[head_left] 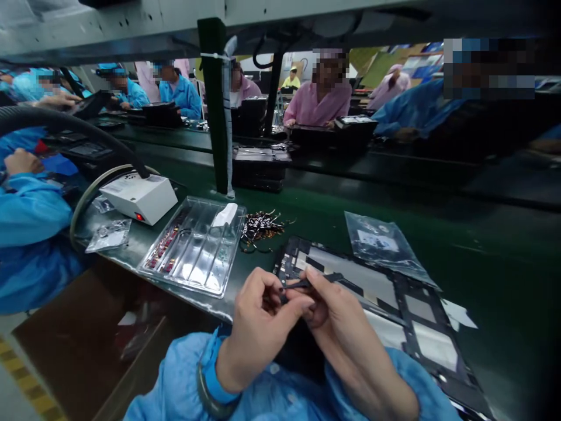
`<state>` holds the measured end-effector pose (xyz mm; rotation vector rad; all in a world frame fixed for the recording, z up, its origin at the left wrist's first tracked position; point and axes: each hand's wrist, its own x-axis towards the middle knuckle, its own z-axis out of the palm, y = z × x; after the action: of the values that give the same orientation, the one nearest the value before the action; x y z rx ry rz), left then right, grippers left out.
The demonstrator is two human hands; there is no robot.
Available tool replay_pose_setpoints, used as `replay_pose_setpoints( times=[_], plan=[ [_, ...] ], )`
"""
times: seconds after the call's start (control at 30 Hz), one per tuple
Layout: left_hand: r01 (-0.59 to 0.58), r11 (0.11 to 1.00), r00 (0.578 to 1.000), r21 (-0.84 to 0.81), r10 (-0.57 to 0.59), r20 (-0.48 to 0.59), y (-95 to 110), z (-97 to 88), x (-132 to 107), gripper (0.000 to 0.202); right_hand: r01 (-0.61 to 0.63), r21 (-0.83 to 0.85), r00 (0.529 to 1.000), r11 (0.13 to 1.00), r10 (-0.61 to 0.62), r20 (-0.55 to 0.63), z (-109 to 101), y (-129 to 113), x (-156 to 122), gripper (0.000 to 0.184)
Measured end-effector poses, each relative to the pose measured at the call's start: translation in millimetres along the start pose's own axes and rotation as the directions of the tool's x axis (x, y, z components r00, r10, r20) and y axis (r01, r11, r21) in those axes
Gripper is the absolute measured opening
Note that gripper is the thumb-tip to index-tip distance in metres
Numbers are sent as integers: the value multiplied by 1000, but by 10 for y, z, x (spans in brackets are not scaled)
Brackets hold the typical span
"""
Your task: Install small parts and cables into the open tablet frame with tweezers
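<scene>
My left hand (258, 324) and my right hand (333, 318) meet over the near edge of the green bench, both in blue sleeves. Together they pinch a small dark part with a thin black strip (307, 284) sticking out to the right between the fingertips. Just beyond the hands lies an open black device frame (394, 304) with grey panels inside. A heap of small dark wired parts (258, 227) lies behind the hands. To the left sits a clear plastic tray (193, 248) with several red-tipped parts along its left side.
A white box with a red light (140, 197) and a black hose stands at left, small clear bags (109, 234) beside it. A clear bag (385, 244) lies right of the frame. A green post (214, 105) rises behind. Other people in blue and pink coats work across the line.
</scene>
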<state>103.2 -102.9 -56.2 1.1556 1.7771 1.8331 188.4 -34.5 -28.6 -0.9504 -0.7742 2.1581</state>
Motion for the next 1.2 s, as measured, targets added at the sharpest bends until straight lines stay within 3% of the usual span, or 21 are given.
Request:
replay_pose_setpoints(
  times=[0.33, 0.47, 0.57, 0.63, 0.67, 0.73, 0.8, 0.83, 1.0, 1.2],
  plan=[
    [7, 998, 1000, -61, -7, 2, 22, 60, 12, 24, -36, 66, 999, 997, 35, 9, -22, -30, 24, 32],
    [5, 994, 998, -108, 1, 56, 5, 48, -2, 25, -28, 29, 1000, 999, 27, 15, -12, -23, -30, 33],
    [-77, 993, 985, -93, 90, 146, -58, -39, 41, 28, -16, -44, 1000, 999, 16, -3, -64, -174, -133, 33],
    [-200, 980, 959, -13, 199, 202, -129, -122, 128, 33, 94, -122, 993, 988, -102, -60, -161, -379, -170, 34],
    [-264, 964, 940, 36, 249, 234, -168, -156, 187, 36, 193, -166, 972, 967, -211, -103, -229, -499, -162, 34],
    [-360, 925, 896, 119, 307, 321, -245, -189, 317, 41, 397, -265, 876, 879, -449, -179, -395, -730, -81, 34],
    [-393, 904, 864, 165, 303, 403, -307, -169, 428, 42, 497, -374, 781, 783, -592, -200, -575, -898, 71, 34],
    [-392, 902, 857, 182, 286, 428, -330, -146, 467, 41, 504, -420, 763, 755, -617, -193, -660, -946, 161, 35],
    [-350, 907, 857, 234, 210, 470, -391, -67, 508, 36, 443, -555, 786, 704, -603, -136, -922, -919, 486, 37],
    [-345, 903, 871, 257, 205, 447, -419, -122, 473, 35, 399, -622, 825, 674, -560, -78, -984, -868, 506, 34]
  ],
)
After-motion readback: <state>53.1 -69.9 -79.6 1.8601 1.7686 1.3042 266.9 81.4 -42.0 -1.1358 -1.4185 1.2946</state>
